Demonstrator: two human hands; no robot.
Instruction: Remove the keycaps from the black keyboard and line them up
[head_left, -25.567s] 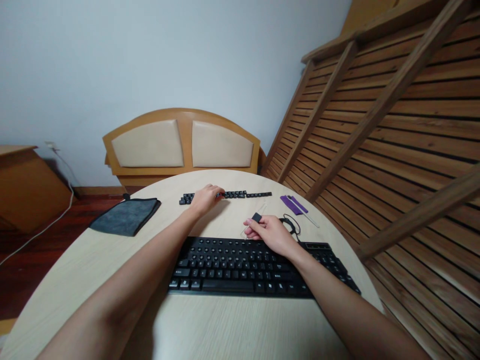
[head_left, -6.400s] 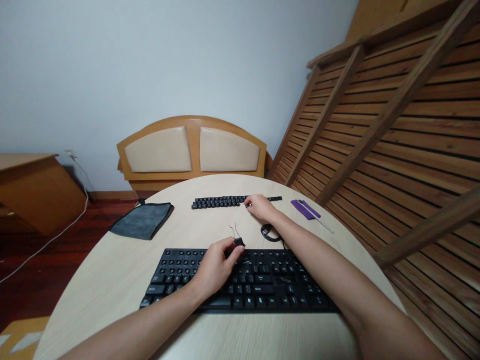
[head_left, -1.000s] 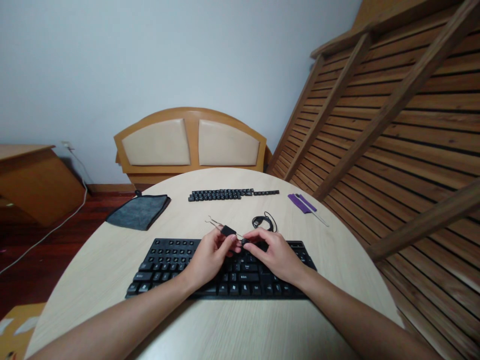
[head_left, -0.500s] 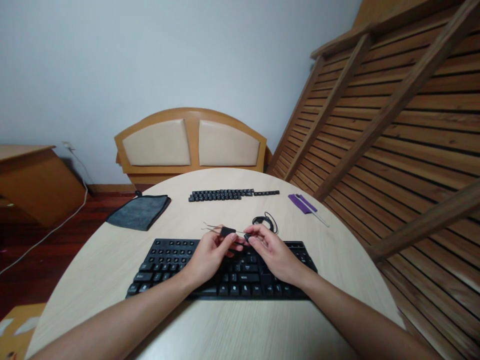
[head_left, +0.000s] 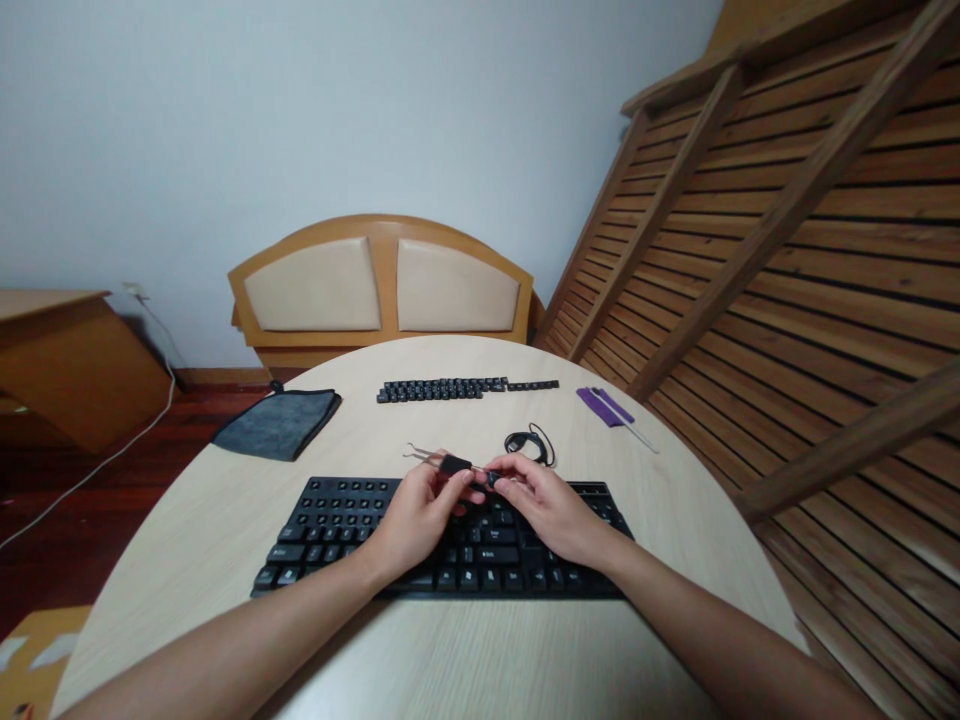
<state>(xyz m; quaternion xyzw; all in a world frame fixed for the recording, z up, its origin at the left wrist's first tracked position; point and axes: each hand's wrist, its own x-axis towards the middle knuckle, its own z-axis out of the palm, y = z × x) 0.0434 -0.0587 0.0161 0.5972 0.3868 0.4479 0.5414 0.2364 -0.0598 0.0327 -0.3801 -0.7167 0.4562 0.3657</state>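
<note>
Both hands meet above a black keyboard [head_left: 330,552], whose upper left keys are off, baring the small sockets. My left hand [head_left: 416,515] is closed on a keycap puller [head_left: 454,464], a black handle with thin hooked wires sticking out to the left. From the handle's other end a wire reaches toward my right hand [head_left: 546,505], which pinches a small black keycap [head_left: 492,479] in its fingertips. Whether that wire still grips the keycap, I cannot tell. Rows of loose keycaps [head_left: 435,390] lie on the table beyond the keyboard.
On the round pale table [head_left: 480,640], a grey cloth [head_left: 281,425] lies left and a coiled black cable [head_left: 529,447] sits behind my right hand. A purple brush-like item [head_left: 606,407] with a thin rod lies at right. Slatted wood [head_left: 787,260] leans beyond the table's right edge.
My right fingers have shifted slightly left with the keycap, closer to the puller's handle, and the keycap has turned a little. My left hand is nearly still.
</note>
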